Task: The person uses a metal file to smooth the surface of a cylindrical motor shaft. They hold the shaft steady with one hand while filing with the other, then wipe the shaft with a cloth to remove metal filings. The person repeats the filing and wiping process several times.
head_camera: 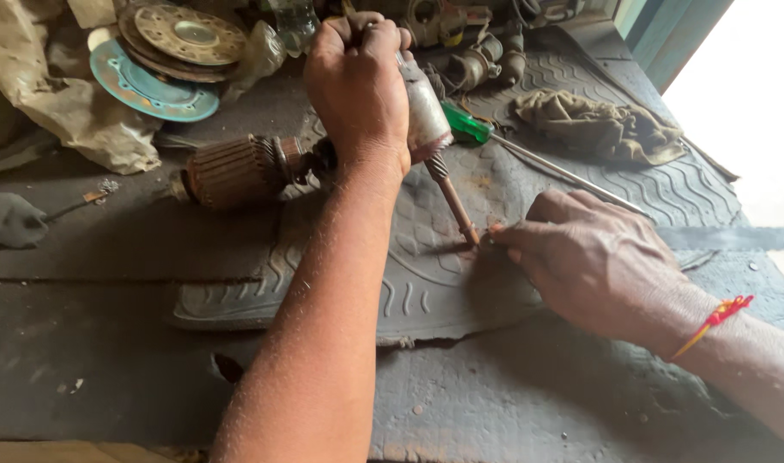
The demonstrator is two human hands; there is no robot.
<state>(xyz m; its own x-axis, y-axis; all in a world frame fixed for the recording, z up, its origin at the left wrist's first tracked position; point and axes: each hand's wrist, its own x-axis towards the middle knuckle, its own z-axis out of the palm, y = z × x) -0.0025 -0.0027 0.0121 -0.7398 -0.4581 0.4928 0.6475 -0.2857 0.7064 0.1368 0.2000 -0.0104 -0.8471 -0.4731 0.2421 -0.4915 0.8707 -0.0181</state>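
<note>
Armature stands tilted on the rubber mat, its grey body gripped in the left hand and its rusty shaft slanting down to a tip resting on the mat's middle. Much of the body is hidden inside the fist, and its top end cannot be made out. The left hand is closed tight around it, fingers wrapped over the upper part. The right hand lies on the mat just right of the shaft tip, fingers drawn together and touching the tip; whether they pinch something small there is too blurred to tell. A red thread circles the right wrist. Beyond the armature, a screwdriver with a green handle lies on the mat, its handle partly hidden behind the armature and its blade running right. Left of the armature a second, brown rotor lies on its side, its near end covered by the left wrist. Farther left of that, round metal discs are stacked, the lowest one blue-green, cut off at the top edge. A crumpled rag lies on the mat right of the screwdriver. No labels or packages are legible.
</note>
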